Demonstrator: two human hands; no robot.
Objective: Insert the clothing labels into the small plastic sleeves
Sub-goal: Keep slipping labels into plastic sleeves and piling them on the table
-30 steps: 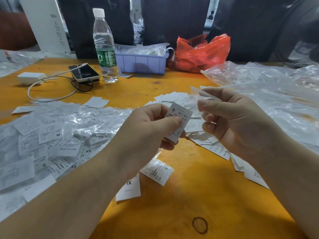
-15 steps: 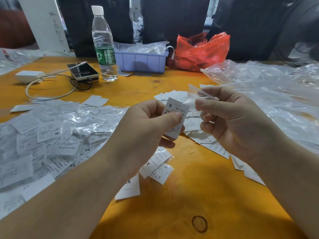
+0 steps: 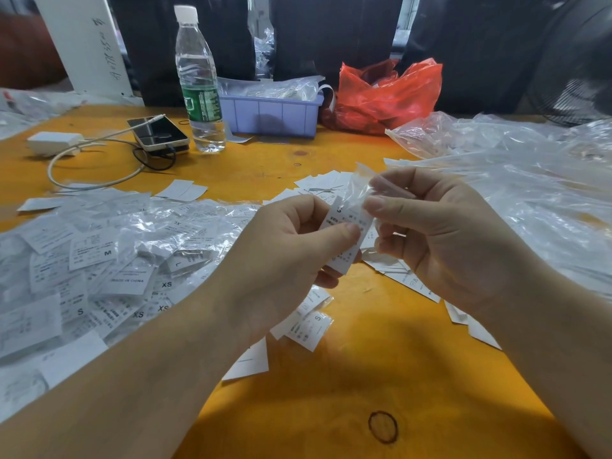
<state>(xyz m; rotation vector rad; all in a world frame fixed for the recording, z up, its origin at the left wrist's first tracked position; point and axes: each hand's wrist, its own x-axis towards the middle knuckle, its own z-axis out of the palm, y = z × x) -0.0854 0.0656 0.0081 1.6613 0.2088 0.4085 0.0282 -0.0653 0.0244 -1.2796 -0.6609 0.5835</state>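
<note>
Left hand point(image 3: 281, 256) grip pinches label point(image 3: 346, 240); its top sits inside sleeve point(image 3: 359, 190), pinched by right hand point(image 3: 453, 240).

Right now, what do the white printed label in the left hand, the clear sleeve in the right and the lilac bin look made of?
White printed label: thin matte paper or woven tape, unclear which; it bends under the thumb.
Clear sleeve: thin glossy plastic film, see-through and crinkled.
Lilac bin: rigid moulded plastic, ribbed, satin sheen.

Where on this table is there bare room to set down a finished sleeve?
Bare table lies near the front edge between the forearms, and a strip runs between the water bottle and the loose labels. Crowded: the sleeved-label pile at left, the plastic heap at right.
</note>
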